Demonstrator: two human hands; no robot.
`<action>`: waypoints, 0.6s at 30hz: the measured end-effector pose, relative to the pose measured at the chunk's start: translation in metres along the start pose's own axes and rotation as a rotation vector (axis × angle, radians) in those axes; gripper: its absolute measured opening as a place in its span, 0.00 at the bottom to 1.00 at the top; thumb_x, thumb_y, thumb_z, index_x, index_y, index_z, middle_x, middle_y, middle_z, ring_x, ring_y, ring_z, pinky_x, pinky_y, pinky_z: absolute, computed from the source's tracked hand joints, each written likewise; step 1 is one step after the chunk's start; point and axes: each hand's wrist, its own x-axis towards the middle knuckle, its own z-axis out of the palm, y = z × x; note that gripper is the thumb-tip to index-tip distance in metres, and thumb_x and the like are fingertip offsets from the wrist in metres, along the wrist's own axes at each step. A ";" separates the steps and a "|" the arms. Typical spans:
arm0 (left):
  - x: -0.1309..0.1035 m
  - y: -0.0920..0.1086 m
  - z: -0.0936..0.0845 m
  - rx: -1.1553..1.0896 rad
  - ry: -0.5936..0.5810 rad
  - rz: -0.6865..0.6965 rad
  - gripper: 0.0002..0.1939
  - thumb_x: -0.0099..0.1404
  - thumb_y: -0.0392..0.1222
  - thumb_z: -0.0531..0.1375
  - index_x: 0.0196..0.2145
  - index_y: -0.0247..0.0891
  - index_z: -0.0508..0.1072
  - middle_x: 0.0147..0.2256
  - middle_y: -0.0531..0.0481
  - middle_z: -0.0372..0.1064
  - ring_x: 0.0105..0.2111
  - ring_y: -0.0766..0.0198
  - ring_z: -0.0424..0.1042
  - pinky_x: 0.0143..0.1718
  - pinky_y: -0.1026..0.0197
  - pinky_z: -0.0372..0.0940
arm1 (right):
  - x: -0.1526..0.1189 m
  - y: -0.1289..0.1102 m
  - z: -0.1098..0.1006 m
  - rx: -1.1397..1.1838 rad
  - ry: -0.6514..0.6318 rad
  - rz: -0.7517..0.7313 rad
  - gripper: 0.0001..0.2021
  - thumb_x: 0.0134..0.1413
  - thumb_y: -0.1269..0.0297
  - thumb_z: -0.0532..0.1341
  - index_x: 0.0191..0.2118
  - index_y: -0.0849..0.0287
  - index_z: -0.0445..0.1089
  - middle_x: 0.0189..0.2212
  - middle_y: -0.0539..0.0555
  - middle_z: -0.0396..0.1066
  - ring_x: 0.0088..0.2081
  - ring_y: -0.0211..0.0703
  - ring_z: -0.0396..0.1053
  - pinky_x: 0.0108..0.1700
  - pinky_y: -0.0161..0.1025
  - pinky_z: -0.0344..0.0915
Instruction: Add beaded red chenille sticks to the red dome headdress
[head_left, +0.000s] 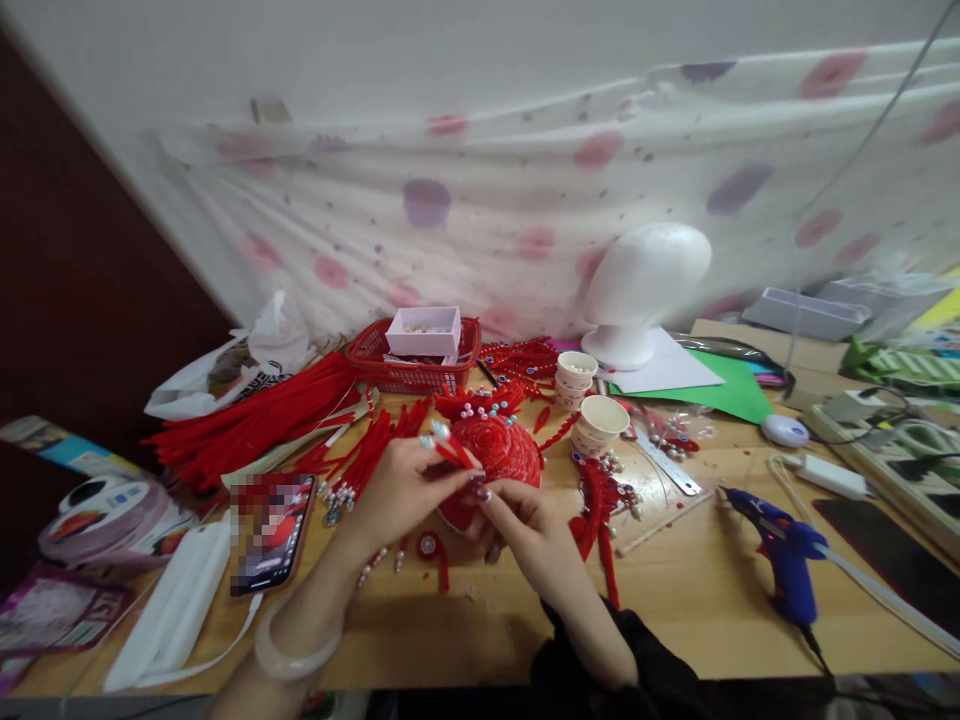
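Note:
In the middle of the head view is a red rose-like ornament [504, 452] with a fringed red top and blue and pink beads. My left hand [405, 490] reaches across its left front, fingers pinched on a short red fuzzy strip [454, 452]. Against its lower front, my right hand [525, 525] is closed, thumb and forefinger pinched close to the left fingertips. The other right fingers curl at the ornament's lower edge. Whatever tiny part lies between the fingertips is hidden. Just below is a red strip with a round pearl-edged button [428, 545].
Red pipe cleaners [255, 425] and a red basket [360, 350] lie behind on the left. A phone [279, 540] is at left. Paper cups [600, 420], beaded red pieces [598, 500], a ruler [675, 472] and a blue glue gun [787, 560] stand right; behind is a white foam head [652, 275].

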 end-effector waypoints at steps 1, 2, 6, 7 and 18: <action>0.010 -0.005 -0.002 -0.014 0.017 -0.013 0.04 0.60 0.40 0.65 0.32 0.41 0.82 0.30 0.50 0.80 0.31 0.59 0.76 0.36 0.61 0.68 | 0.002 -0.004 -0.005 -0.097 0.062 -0.088 0.19 0.58 0.46 0.59 0.31 0.59 0.70 0.22 0.52 0.73 0.22 0.39 0.70 0.23 0.34 0.65; 0.020 -0.010 -0.004 -0.032 0.015 -0.024 0.05 0.59 0.41 0.66 0.32 0.40 0.82 0.31 0.50 0.80 0.31 0.59 0.76 0.35 0.61 0.68 | 0.004 -0.008 -0.010 -0.211 0.137 -0.184 0.16 0.61 0.50 0.58 0.33 0.59 0.72 0.25 0.53 0.74 0.25 0.41 0.71 0.28 0.36 0.67; 0.053 -0.025 -0.007 0.010 -0.018 0.042 0.07 0.60 0.39 0.64 0.35 0.39 0.82 0.33 0.49 0.80 0.33 0.58 0.77 0.36 0.60 0.69 | 0.021 -0.021 -0.029 -0.616 0.279 -0.508 0.10 0.62 0.65 0.56 0.41 0.57 0.75 0.38 0.56 0.77 0.41 0.48 0.73 0.44 0.45 0.67; 0.058 -0.026 -0.007 0.048 -0.026 0.071 0.07 0.60 0.38 0.64 0.36 0.39 0.82 0.34 0.48 0.80 0.34 0.57 0.77 0.38 0.59 0.68 | 0.027 -0.022 -0.032 -0.666 0.255 -0.558 0.10 0.62 0.68 0.55 0.42 0.57 0.75 0.40 0.56 0.77 0.43 0.49 0.72 0.47 0.46 0.66; 0.080 -0.037 -0.007 0.042 -0.050 0.109 0.04 0.58 0.36 0.66 0.32 0.39 0.82 0.32 0.48 0.80 0.32 0.58 0.77 0.38 0.58 0.69 | 0.059 -0.022 -0.034 -0.780 0.192 -0.580 0.09 0.58 0.69 0.60 0.44 0.58 0.72 0.42 0.56 0.76 0.44 0.49 0.71 0.48 0.47 0.66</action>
